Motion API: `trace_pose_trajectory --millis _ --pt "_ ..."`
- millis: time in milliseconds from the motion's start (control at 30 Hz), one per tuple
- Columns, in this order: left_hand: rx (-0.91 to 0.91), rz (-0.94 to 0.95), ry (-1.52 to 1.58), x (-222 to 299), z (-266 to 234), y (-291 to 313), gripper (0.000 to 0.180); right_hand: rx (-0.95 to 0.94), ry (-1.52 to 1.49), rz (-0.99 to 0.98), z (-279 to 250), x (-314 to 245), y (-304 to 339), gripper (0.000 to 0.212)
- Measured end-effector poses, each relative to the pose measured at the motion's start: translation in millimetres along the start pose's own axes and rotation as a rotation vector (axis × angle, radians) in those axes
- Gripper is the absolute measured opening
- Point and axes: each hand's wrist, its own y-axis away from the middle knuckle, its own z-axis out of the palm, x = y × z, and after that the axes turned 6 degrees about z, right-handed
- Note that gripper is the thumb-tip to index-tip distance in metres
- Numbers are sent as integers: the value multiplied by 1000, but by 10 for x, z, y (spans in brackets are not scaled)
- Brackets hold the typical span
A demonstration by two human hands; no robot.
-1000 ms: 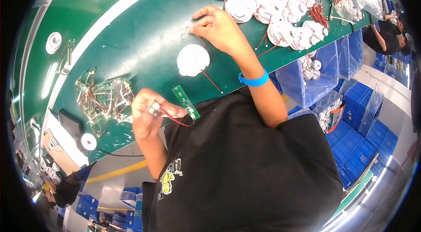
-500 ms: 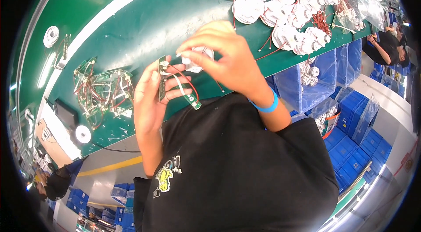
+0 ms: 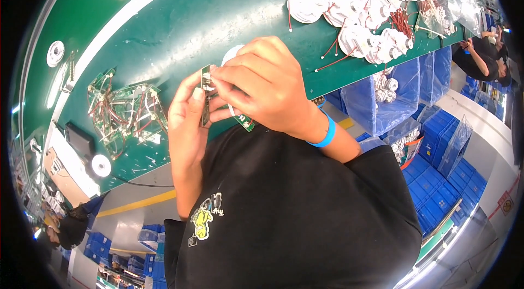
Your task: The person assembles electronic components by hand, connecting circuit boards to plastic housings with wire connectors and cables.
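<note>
A narrow green circuit board (image 3: 206, 104) stands on edge in my left hand (image 3: 186, 117), gripped between the thumb and fingers. My right hand (image 3: 270, 90), a blue band round its wrist, is closed with its fingertips at the board's upper end. Whatever it pinches there is too small and covered to name. From under the right fingers a white lead runs down to a smaller green board (image 3: 244, 121) that hangs near my shirt. A white round housing (image 3: 232, 54) shows partly behind the right hand.
A tangle of green boards with wires (image 3: 128, 111) lies on the green bench (image 3: 180, 27) at left. Several white round housings (image 3: 308, 5) with red leads are heaped at far right. Blue lined bins (image 3: 360, 106) stand beyond the bench edge; a black device (image 3: 82, 139) sits at left.
My right hand has come down and left, its fingertips now against the upper end of the board. The left hand keeps hold of the board. The white housing is more covered.
</note>
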Motion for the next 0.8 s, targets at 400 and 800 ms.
trace_pose_trajectory --millis 400,800 --pt "-54 -71 -159 65 -168 9 35 -321 -264 200 -125 75 7 21" --pt "-164 -202 -336 251 -325 50 33 -466 -207 -34 -102 74 -4 18"
